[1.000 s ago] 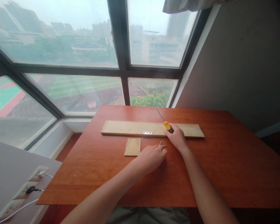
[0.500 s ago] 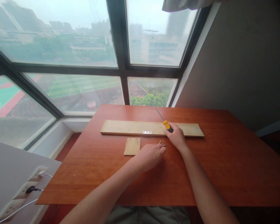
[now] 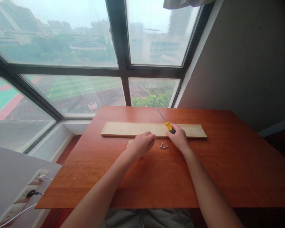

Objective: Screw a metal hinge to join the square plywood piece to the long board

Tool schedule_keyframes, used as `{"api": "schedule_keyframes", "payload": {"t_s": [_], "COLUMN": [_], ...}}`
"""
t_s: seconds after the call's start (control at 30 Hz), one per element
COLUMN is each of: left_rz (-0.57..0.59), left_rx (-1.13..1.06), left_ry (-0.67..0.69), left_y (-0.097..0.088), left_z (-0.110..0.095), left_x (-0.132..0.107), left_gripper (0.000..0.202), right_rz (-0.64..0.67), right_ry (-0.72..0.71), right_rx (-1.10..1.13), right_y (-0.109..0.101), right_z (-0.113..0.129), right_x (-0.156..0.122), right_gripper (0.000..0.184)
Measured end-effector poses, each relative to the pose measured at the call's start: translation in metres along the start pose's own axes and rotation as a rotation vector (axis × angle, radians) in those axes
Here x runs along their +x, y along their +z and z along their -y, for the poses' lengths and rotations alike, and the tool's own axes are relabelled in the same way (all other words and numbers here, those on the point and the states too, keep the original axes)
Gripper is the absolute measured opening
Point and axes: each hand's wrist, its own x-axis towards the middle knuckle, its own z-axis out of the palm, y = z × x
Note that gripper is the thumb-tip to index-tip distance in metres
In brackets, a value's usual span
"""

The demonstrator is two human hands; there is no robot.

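My right hand (image 3: 178, 135) grips a screwdriver (image 3: 168, 126) by its yellow and black handle, the shaft pointing up and away to the left. My left hand (image 3: 144, 142) is at the near edge of a long pale wooden board (image 3: 123, 129). Its fingers are pinched together, and what they hold, if anything, is hidden. That hand covers the spot of the small metal plate and most of a small wooden piece (image 3: 129, 143). Two screws (image 3: 161, 145) lie on the table between my hands.
The board and screws are on a reddish-brown wooden table (image 3: 228, 164). Behind it stand large windows with dark frames (image 3: 123, 73). A grey wall (image 3: 247, 63) rises at right. Sockets with plugs (image 3: 29, 192) and cables are at lower left.
My left hand has moved left and up from beside the screws to the board's near edge, now covering the metal plate. My right hand with the screwdriver has stayed nearly still.
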Motion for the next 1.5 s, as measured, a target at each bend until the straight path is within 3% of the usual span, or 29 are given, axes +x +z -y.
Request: {"api": "schedule_keyframes", "payload": {"t_s": [0.13,0.33,0.67,1.0,1.13,1.3,1.5], "left_rz": [-0.088,-0.057,0.097,0.136,0.095,-0.044,-0.094], "left_rx": [-0.052,-0.049,0.079,0.095,0.057,0.019,-0.05], "left_ry": [-0.03,-0.051,0.046,0.021,-0.016,-0.027,0.014], "left_y": [-0.016,-0.028,-0.019,-0.016,-0.023,-0.032,-0.028], "left_z": [0.019,0.033,0.026,0.026,0.025,0.034,0.04], "left_x": [0.004,0.017,0.047,0.045,0.042,0.04,0.036], "left_gripper": [0.016,0.018,0.024,0.02,0.019,0.011,0.006], "right_rz": [0.0,0.007,0.006,0.01,0.011,0.015,0.018], "right_ry": [0.001,0.001,0.002,-0.002,0.001,-0.001,0.0], "right_rx": [0.005,0.007,0.01,0.017,0.014,0.015,0.016], "right_y": [0.0,0.001,0.001,-0.001,-0.001,-0.001,-0.001], "right_z": [0.0,-0.001,0.0,0.002,0.002,0.002,0.001], "right_x": [0.0,0.001,0.0,0.0,0.0,0.0,0.0], "right_gripper": [0.034,0.035,0.035,0.035,0.035,0.034,0.036]}}
